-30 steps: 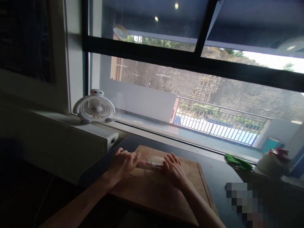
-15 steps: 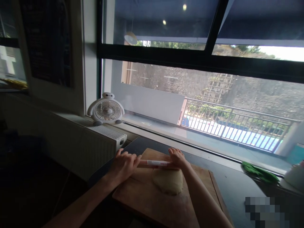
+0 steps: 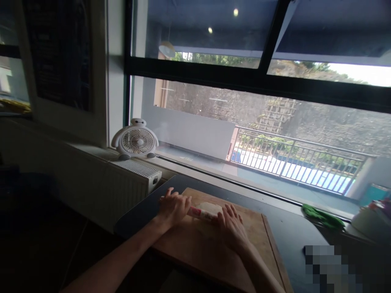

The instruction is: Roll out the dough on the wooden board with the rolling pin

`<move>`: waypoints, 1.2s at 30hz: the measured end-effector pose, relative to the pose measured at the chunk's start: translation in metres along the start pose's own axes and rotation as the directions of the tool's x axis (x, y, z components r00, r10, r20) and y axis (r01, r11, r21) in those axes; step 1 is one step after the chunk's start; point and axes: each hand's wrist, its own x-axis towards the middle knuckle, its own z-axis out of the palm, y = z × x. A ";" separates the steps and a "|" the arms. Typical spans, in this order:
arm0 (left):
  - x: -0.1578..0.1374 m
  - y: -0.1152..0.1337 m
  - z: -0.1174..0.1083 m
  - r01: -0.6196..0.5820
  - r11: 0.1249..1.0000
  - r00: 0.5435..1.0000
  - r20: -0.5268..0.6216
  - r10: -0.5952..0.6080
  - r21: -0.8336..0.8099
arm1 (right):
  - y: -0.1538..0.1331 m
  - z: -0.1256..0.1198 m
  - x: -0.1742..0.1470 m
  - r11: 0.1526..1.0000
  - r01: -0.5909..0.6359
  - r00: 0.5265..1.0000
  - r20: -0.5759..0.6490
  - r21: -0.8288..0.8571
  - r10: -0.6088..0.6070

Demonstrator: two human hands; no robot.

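A rolling pin [image 3: 204, 215] with a printed label on its middle lies across a pale, flattened piece of dough [image 3: 210, 207]. Most of the visible dough is beyond the pin, and a thin part shows on the near side. My left hand [image 3: 174, 207] is closed over the pin's left end, its thumb side towards the label. Over the right end rests my right hand [image 3: 232, 228], its fingers bent across the pin and partly hiding it. Beneath the dough is a wooden board [image 3: 201, 248], turned at an angle on a dark table [image 3: 284, 228].
A white fan [image 3: 139, 140] stands on the radiator [image 3: 134, 179] at the left. A green cloth [image 3: 324, 217] and a pale rounded container [image 3: 371, 221] sit on the right near the window. A blurred-out patch [image 3: 330, 264] covers something at the lower right.
Both hands have drawn the rolling pin nearer to me over the dough. Its right end now sits lower, and the dough shows mostly beyond it instead of in front.
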 end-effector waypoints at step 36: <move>0.028 0.054 0.034 -0.157 0.916 0.909 0.308 0.280 -0.370 | -0.011 0.013 -0.047 0.990 -0.067 0.996 -0.051 0.125 0.073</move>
